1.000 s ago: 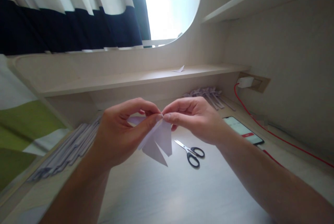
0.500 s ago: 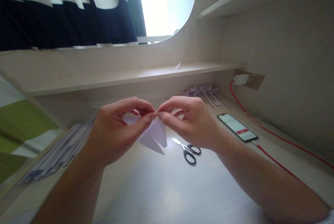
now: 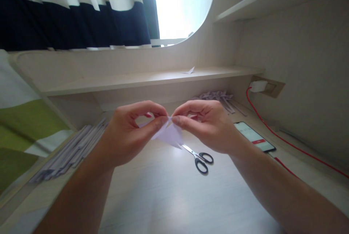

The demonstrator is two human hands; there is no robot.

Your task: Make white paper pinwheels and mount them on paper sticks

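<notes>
Paper strips (image 3: 68, 154) stacked at 9 o'clock | left hand (image 3: 128, 135) pinched shut on folded paper piece (image 3: 170, 135), held above desk (image 3: 174, 197) at centre | right hand (image 3: 209, 126) pinching same top corner | several folds in, shape unfinished | scissors (image 3: 200, 158) at 4 o'clock | phone (image 3: 255, 136) at 3 o'clock, charging.

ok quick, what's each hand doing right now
Left hand: closed, thumb and forefinger pinching the folded white paper at its top.
Right hand: closed, pinching the same paper from the other side, above the desk.
</notes>
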